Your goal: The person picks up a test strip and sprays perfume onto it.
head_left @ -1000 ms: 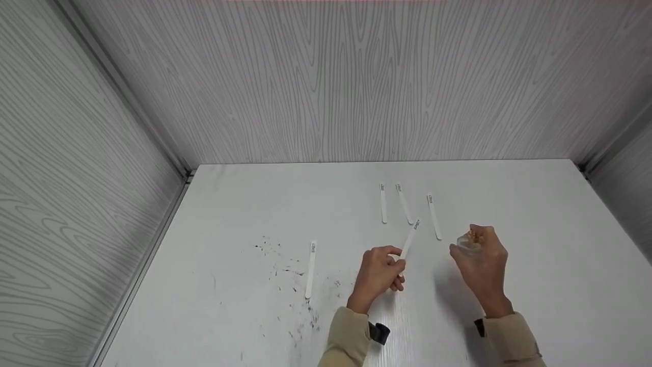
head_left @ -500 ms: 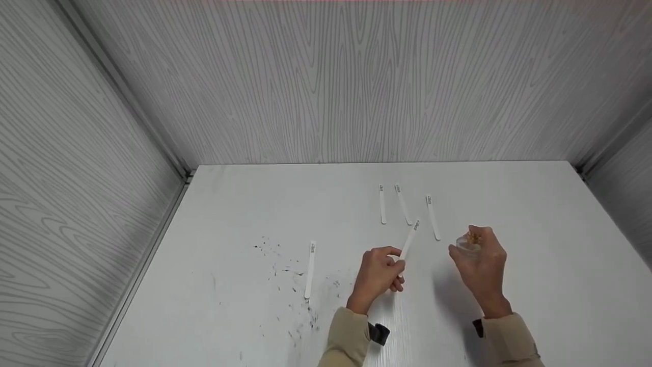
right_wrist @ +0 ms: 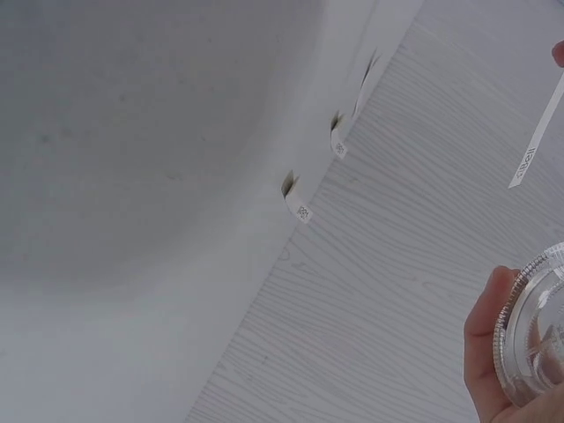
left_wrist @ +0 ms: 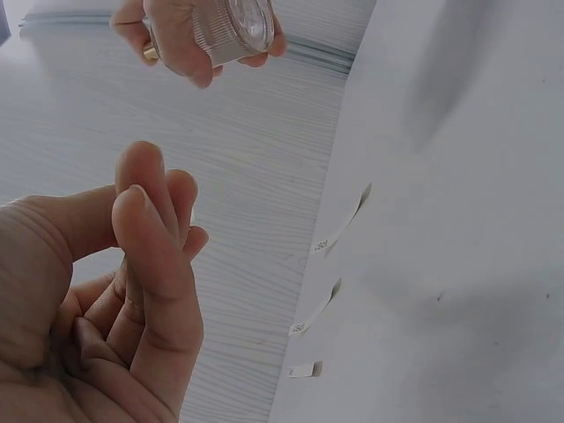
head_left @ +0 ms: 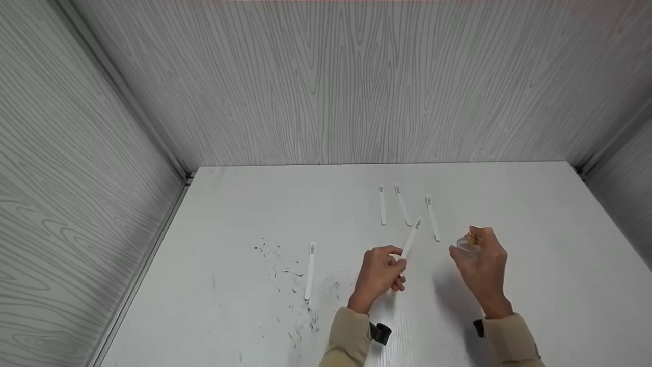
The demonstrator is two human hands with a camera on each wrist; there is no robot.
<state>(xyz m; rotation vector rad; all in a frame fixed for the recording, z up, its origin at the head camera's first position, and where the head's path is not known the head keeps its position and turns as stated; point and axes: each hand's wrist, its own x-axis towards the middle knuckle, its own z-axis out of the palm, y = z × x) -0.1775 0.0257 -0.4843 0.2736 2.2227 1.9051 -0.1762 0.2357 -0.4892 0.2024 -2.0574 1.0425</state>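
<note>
My left hand pinches a white paper perfume test strip near its lower end; the printed end points up and away to the right. In the left wrist view the fingers hide this strip, while the right wrist view shows its printed tip. Raised to the right, my right hand grips a small clear glass perfume bottle with gold at its top. The ribbed side of the glass appears in the left wrist view. A gap separates strip and bottle.
Three similar strips lie toward the back, the left one, the middle one and the right one. Another strip lies left of my left hand among dark smudges. Wood-grain panels enclose the white table behind and at both sides.
</note>
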